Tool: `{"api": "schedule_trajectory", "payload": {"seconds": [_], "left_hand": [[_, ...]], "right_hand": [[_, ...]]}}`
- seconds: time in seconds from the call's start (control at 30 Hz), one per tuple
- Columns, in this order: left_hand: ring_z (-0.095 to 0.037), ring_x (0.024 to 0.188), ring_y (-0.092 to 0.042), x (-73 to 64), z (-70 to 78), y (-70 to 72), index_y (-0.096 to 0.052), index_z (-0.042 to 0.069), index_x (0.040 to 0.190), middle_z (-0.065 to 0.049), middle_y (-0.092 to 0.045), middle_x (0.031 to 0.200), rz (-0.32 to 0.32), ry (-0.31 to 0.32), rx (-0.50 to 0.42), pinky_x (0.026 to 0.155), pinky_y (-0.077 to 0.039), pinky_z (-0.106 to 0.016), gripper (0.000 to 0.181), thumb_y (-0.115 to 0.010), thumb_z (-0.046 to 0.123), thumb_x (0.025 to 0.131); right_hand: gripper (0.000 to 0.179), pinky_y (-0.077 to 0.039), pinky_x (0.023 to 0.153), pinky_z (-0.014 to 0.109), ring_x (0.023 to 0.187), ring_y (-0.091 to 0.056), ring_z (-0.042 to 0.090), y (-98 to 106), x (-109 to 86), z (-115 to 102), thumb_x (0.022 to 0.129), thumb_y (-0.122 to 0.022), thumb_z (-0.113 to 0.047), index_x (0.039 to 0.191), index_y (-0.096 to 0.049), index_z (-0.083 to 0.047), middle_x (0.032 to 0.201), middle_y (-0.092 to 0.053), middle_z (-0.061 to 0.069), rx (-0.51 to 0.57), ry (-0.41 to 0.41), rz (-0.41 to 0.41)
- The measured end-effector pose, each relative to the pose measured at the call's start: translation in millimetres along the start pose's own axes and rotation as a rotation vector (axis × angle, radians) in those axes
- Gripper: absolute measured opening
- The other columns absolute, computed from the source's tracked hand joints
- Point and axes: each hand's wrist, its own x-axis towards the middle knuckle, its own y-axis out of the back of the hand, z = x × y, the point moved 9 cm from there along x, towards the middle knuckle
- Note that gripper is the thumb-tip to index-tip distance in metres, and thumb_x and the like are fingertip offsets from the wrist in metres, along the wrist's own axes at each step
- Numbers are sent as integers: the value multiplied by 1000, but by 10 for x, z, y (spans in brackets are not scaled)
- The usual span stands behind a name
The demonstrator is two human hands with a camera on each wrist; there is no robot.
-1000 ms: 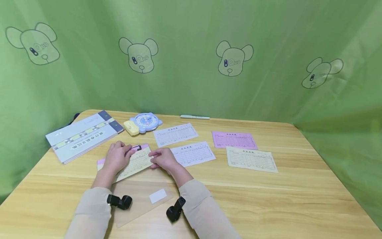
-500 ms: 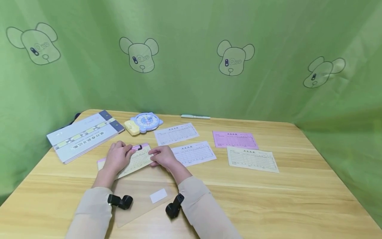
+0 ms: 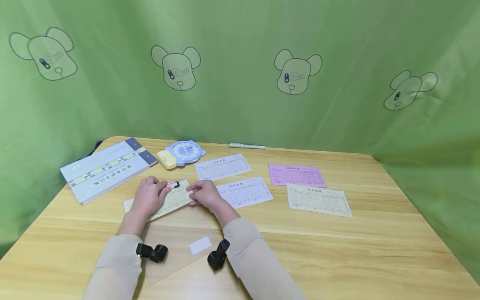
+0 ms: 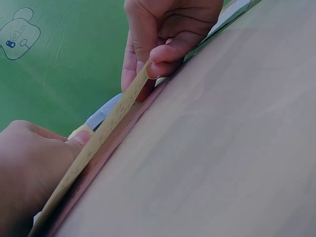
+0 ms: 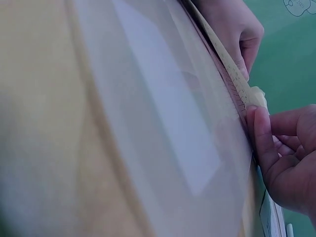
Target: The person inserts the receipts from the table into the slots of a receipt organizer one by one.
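A yellow printed form [image 3: 174, 204] lies over a pink sheet [image 3: 183, 182], and its front edge stands raised from the pink in both wrist views. My left hand [image 3: 148, 196] covers their left part with curled fingers, thumb and forefinger at a small black clip [image 3: 177, 184] with a metal loop by the back edge. The clip's left end is hidden under that hand. At the form's right end, my right hand [image 3: 205, 194] pinches the paper edge between thumb and fingers, seen close in the right wrist view [image 5: 291, 153].
Nearer the body lies a clear plastic folder [image 3: 168, 258] with a white label [image 3: 200, 245]. Two white forms [image 3: 245, 192], a pink form [image 3: 297, 175] and a pale form [image 3: 318, 201] lie rightward. Behind are a ledger [image 3: 108, 171], blue clock [image 3: 185, 152], yellow block [image 3: 166, 159] and pen [image 3: 246, 146].
The yellow form's front edge has drawn back from the clear folder, baring more of it. Both hands keep nearly the same place; the right wrist has shifted slightly.
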Motion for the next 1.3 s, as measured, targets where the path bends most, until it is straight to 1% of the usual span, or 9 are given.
{"api": "schedule_trajectory", "payload": {"seconds": [0.3, 0.5, 0.63, 0.83, 0.97, 1.07, 1.13, 1.2, 1.3], "left_hand": [[-31, 82, -39, -5, -1, -3, -59, -3, 107, -17, -48, 90, 7, -8, -5, 73, -31, -41, 33, -52, 22, 86], [-30, 83, -39, -3, -18, -12, -57, -3, 109, -17, -47, 91, -4, 18, -18, 73, -31, -42, 35, -52, 23, 86], [-29, 83, -38, -7, -43, -22, -56, -3, 110, -16, -46, 92, -2, 35, -42, 72, -31, -40, 36, -52, 24, 86], [-29, 84, -38, -14, -76, -16, -57, -4, 109, -17, -46, 93, 16, 42, -75, 72, -31, -40, 38, -53, 26, 86], [-29, 84, -38, -23, -73, -3, -56, -5, 109, -17, -46, 93, 23, 44, -86, 73, -31, -40, 39, -54, 26, 85], [-29, 84, -38, -27, -68, 6, -56, -5, 109, -17, -46, 93, 25, 44, -92, 72, -31, -41, 39, -54, 25, 85], [-30, 84, -38, -26, -65, 12, -56, -5, 109, -17, -46, 93, 27, 46, -95, 72, -31, -41, 39, -54, 25, 85], [-30, 85, -38, -23, -65, 14, -56, -5, 108, -18, -46, 93, 30, 48, -97, 73, -31, -41, 39, -55, 26, 84], [-30, 86, -38, -21, -69, 5, -56, -5, 108, -18, -47, 94, 28, 53, -101, 73, -31, -41, 40, -55, 26, 84]], "right_hand": [[23, -48, 53, 23, 53, -53, 14, 2, 20, 11, 72, -56, 15, 91, -63, 4, 78, -48, 9, -8, 9, 11], [22, -48, 52, 24, 51, -52, 13, 13, 4, -1, 73, -57, 13, 93, -62, 4, 77, -48, 8, -23, 17, 6], [23, -47, 51, 24, 49, -51, 12, 27, -15, 6, 73, -58, 11, 94, -62, 3, 77, -51, 8, -21, 21, 2], [25, -48, 51, 25, 52, -56, 15, 94, -77, -16, 73, -57, 12, 97, -60, 6, 77, -58, 12, -12, 42, -12], [25, -48, 53, 28, 57, -58, 19, 212, -140, -69, 75, -57, 8, 101, -58, 7, 76, -58, 12, -46, 71, -35], [26, -48, 57, 30, 62, -58, 21, 343, -211, -140, 77, -57, 4, 103, -57, 7, 78, -57, 11, -98, 110, -60], [28, -48, 59, 31, 64, -58, 22, 446, -267, -197, 78, -58, 1, 105, -56, 7, 81, -57, 12, -129, 153, -81], [29, -48, 61, 31, 67, -58, 22, 565, -349, -269, 78, -58, 0, 106, -55, 8, 84, -57, 13, -157, 204, -98], [30, -48, 65, 34, 74, -58, 28, 771, -520, -391, 79, -58, 1, 107, -53, 10, 89, -57, 17, -171, 250, -105]]}}
